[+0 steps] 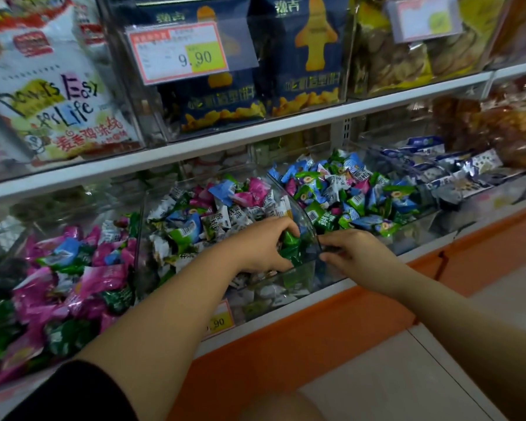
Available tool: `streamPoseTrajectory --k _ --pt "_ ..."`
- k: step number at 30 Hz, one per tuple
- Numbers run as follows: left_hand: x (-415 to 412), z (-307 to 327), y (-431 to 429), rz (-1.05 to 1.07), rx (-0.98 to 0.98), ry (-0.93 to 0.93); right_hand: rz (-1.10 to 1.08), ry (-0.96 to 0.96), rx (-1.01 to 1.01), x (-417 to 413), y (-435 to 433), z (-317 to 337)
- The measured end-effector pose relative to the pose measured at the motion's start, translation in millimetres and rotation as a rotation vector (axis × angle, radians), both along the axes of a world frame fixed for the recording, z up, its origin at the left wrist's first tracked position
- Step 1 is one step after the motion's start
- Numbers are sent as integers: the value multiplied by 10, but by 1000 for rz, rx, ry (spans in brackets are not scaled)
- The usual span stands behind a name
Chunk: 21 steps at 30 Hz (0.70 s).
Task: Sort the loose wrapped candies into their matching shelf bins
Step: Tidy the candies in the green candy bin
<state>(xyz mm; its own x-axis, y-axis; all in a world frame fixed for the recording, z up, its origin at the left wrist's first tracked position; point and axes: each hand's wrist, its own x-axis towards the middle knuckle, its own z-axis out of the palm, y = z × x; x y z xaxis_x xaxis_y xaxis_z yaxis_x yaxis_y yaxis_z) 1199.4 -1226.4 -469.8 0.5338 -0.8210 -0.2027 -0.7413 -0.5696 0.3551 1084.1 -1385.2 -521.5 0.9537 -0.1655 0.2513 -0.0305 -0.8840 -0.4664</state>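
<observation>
Now, left hand (pixel 264 247) gripping green candy (pixel 290 245), right hand (pixel 357 250) pinching clear bin (pixel 311 224)

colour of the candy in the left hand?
Green: the candy in the left hand, head view.

A white store shelf with an orange front panel (pixel 346 314) crossed the lower half of the frame. Directly on it stood four clear plastic bins filled with wrapped candies (pixel 182 235): the left bin (pixel 135 256) at lower left, the middle bin (pixel 271 288) at centre, the third bin (pixel 413 238) right of centre, and the far bin (pixel 486 194) at right. A yellow price tag (pixel 219 322) hung on its front edge. A second white shelf board (pixel 255 138) crossed above, bearing clear display boxes (pixel 345 56).
</observation>
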Motion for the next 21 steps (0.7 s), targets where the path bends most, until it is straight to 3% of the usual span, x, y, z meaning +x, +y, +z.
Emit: streamPoseTrajectory --k 7,11,21 --pt "81 84 25 4 33 117 1 -19 14 -1 -2 -7" --pt "118 99 39 -51 17 50 17 -45 25 -6 -2 -12" --pt "39 -112 71 71 -250 -158 -24 30 68 -15 40 44"
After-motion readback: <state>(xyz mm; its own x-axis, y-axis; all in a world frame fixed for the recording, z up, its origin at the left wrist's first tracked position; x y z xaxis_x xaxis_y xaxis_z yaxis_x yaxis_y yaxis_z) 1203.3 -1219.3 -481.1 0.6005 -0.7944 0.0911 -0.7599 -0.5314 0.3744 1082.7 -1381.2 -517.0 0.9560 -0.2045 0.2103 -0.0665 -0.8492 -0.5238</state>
